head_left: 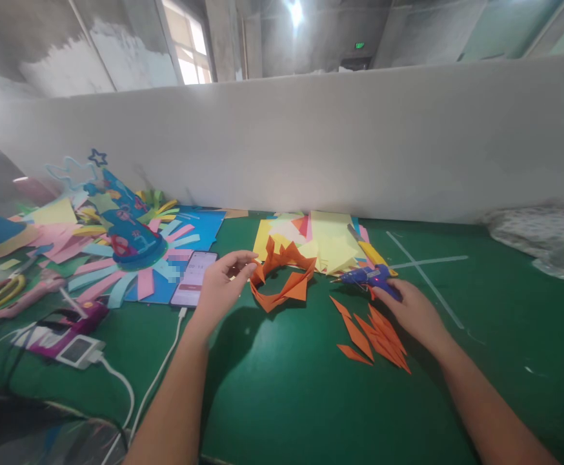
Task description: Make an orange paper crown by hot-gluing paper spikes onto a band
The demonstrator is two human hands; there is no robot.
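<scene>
An orange folded-paper ring (289, 290) with pointed pieces stands like a crown on the green table. My left hand (228, 274) pinches its left edge between thumb and fingers. To the right, my right hand (410, 310) has its fingers closed on the handle of a blue hot glue gun (366, 276), whose nozzle points left toward the ring. Just below the glue gun lie several loose orange folded-paper pieces (381, 339). Part of the gun's handle is hidden by my fingers.
Behind the ring are coloured paper sheets (330, 236) and a yellow utility knife (370, 253). A phone (195, 278) on a white cable lies left of my left hand. Farther left stand a blue party hat (134, 226), a power strip (76, 342) and a pink glue gun (35, 294). A white partition (311, 142) rises behind.
</scene>
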